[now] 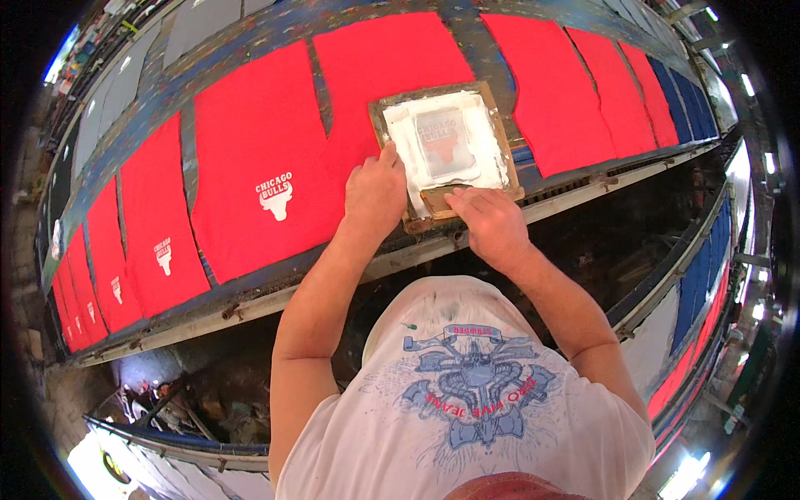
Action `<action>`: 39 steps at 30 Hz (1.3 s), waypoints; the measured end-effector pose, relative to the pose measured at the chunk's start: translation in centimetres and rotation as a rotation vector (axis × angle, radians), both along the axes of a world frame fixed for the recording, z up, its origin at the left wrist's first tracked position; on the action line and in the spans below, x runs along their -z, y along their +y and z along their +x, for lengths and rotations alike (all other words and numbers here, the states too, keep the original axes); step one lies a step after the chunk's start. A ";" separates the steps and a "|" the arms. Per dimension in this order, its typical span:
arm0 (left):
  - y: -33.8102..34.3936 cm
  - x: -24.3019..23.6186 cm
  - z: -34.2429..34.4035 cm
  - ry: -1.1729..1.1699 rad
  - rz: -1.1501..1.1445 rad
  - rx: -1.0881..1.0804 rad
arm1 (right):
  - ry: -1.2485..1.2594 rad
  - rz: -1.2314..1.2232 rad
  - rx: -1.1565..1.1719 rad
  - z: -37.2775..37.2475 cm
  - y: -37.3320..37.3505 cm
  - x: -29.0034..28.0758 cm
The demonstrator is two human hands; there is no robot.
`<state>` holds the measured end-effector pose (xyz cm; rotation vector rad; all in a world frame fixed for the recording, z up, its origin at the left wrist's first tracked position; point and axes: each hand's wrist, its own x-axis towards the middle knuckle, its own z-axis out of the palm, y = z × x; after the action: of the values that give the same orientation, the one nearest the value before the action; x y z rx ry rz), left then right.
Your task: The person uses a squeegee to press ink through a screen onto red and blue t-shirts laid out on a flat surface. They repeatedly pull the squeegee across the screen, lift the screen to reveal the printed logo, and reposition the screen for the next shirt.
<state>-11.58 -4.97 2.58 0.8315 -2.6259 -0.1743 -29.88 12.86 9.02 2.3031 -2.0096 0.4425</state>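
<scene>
A wooden-framed printing screen [502, 137] with white ink smeared over its mesh lies on a red fabric panel [395, 55] on the long printing table. My left hand [375, 187] is closed on the frame's left side. My right hand [492, 221] has its fingers wrapped on a brown squeegee [435, 201] at the near end of the screen. To the left, another red panel [250, 142] bears a white animal-head print with lettering.
More red panels [550, 100] run along the curved table, with grey panels [192, 37] behind and dark blue ones [692, 104] at right. A metal rail [250, 307] follows the near edge. A second table with fabric [700, 275] stands at lower right, across a dark gap.
</scene>
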 end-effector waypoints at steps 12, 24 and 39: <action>0.6 -0.9 -1.2 -0.073 0.062 -0.105 | 0.067 -0.191 -0.085 -7.3 -9.7 2.5; 2.1 -2.0 -2.8 -0.110 0.133 -0.263 | 0.014 -0.008 -0.329 -11.5 -11.1 -0.9; 2.9 -2.2 -3.0 -0.104 0.163 -0.327 | -0.079 -0.036 -0.488 -10.2 -6.4 1.5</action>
<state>-14.58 -2.05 4.81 1.3432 -2.5479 -0.2638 -40.11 6.46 7.53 2.7822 -1.4292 0.5928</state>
